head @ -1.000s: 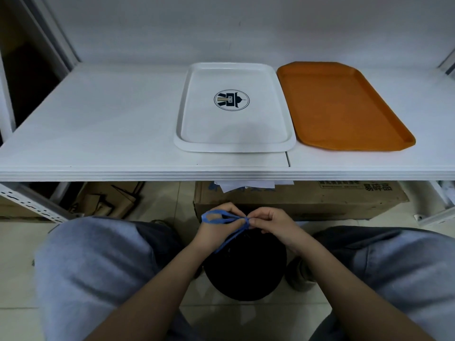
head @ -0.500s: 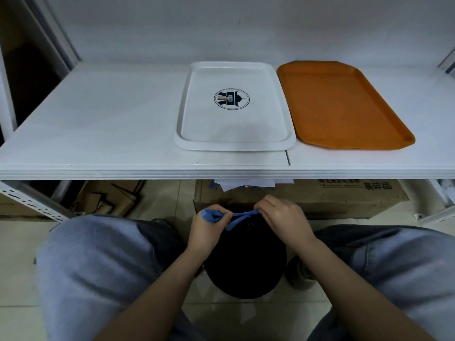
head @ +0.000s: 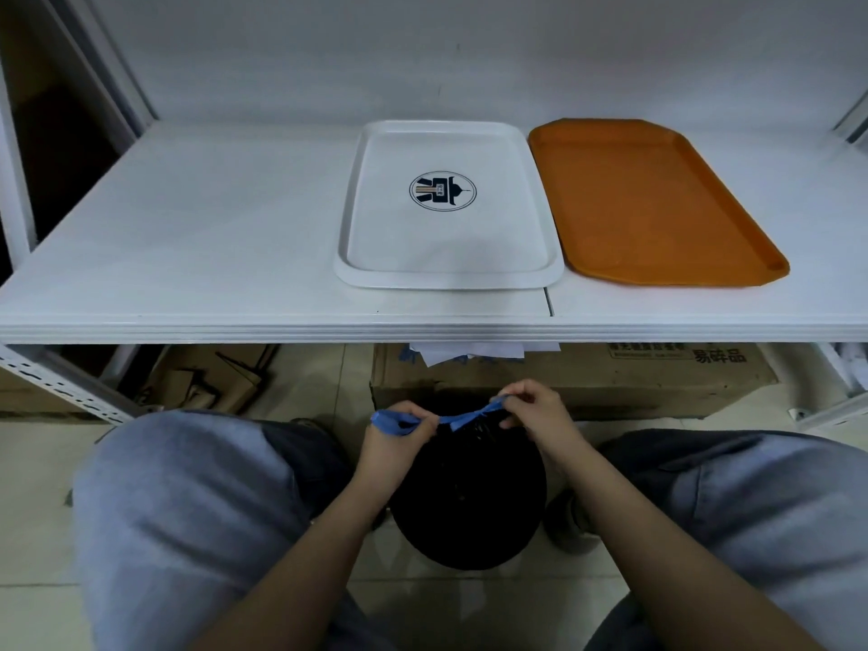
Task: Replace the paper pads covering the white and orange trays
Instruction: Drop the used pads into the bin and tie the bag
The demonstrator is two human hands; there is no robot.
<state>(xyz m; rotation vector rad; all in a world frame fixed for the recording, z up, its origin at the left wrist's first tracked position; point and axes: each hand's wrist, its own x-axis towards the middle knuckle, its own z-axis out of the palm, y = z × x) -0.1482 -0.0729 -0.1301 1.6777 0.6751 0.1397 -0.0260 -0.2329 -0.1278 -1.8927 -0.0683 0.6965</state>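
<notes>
The head view shows a white tray (head: 448,206) with a round dark emblem and an orange tray (head: 653,204) lying flat, side by side and just touching, on the white tabletop (head: 188,237), both with bare surfaces. Below the tabletop's front edge, the left hand (head: 397,432) and right hand (head: 533,411) each pinch an end of a twisted blue strip (head: 451,419), stretched between them over a black bag (head: 467,500) set between the person's knees. Behind the hands a cardboard box (head: 610,378) sits on the floor with white paper sheets (head: 469,352) poking out under the tabletop edge.
</notes>
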